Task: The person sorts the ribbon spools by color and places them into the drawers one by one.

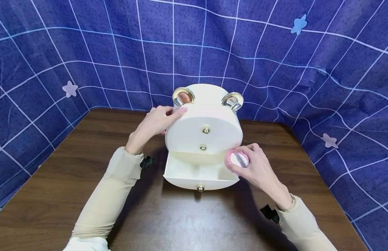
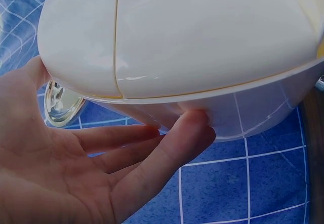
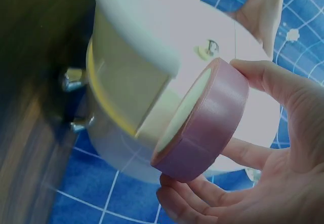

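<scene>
A white rounded drawer box (image 1: 204,134) with shiny gold ears stands on the table, its lowest drawer (image 1: 195,170) pulled out. My left hand (image 1: 156,120) rests on the box's left side by an ear, thumb over the top edge. In the left wrist view the fingers (image 2: 185,127) lie fairly straight against the curved side. My right hand (image 1: 258,167) pinches a pink roll of tape (image 3: 205,125) at the drawer's right side, thumb on one edge and fingers on the other. From the head, the roll's pale inside shows. No contents are visible in the drawer.
The brown wooden table (image 1: 187,223) reaches up to a blue gridded cloth (image 1: 124,52) hanging behind and at both sides. Star shapes, such as a pink one (image 1: 329,140), sit on the cloth. Gold knobs (image 1: 200,188) stick out from the drawer fronts.
</scene>
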{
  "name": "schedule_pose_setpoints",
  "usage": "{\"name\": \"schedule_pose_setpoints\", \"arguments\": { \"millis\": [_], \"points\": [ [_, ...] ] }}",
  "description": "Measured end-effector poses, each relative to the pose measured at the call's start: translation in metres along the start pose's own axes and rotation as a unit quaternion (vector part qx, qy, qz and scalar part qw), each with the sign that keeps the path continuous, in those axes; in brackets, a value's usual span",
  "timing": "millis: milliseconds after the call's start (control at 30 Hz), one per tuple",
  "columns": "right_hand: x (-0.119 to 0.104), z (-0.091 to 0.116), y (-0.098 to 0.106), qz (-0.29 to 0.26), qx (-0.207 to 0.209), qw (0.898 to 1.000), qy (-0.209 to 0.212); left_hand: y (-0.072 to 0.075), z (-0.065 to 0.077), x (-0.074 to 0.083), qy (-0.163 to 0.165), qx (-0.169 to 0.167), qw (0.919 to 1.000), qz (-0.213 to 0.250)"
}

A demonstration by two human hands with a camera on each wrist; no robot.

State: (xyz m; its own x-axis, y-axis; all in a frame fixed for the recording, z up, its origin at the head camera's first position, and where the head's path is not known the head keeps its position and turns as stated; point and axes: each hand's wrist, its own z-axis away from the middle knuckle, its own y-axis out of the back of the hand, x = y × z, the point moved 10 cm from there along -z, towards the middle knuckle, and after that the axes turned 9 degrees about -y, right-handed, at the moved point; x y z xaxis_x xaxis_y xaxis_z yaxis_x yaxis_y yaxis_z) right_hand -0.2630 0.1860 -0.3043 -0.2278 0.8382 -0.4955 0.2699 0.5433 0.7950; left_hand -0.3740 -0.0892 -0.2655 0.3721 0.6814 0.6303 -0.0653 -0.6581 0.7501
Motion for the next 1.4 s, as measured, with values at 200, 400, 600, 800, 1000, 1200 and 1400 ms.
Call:
{"name": "schedule_pose_setpoints", "arguments": {
  "millis": [200,400,600,800,1000,1200,1400],
  "points": [
    [-0.015,0.0,-0.008,-0.006,0.002,1.0,0.016,0.0,-0.001,0.0,0.001,-0.002,1.0,-0.001],
    [-0.031,0.0,-0.019,-0.011,0.0,0.999,0.037,0.0,-0.001,0.001,0.004,-0.004,1.0,0.0],
    [-0.046,0.001,-0.032,-0.017,0.008,0.998,0.065,0.0,0.0,0.002,0.006,-0.004,1.0,0.004],
    [-0.058,0.002,-0.047,-0.027,0.006,0.996,0.087,0.001,-0.001,0.003,0.001,-0.001,1.0,-0.001],
    [-0.067,0.005,-0.057,-0.021,0.017,0.993,0.112,0.001,-0.001,0.004,0.0,-0.002,1.0,0.001],
    [-0.079,0.024,-0.047,-0.122,0.05,0.98,0.152,0.002,0.0,0.003,0.002,0.001,1.0,-0.001],
    [-0.073,0.063,-0.099,-0.324,-0.225,0.918,0.023,0.001,0.001,0.0,0.006,-0.003,1.0,-0.003]
  ]
}}
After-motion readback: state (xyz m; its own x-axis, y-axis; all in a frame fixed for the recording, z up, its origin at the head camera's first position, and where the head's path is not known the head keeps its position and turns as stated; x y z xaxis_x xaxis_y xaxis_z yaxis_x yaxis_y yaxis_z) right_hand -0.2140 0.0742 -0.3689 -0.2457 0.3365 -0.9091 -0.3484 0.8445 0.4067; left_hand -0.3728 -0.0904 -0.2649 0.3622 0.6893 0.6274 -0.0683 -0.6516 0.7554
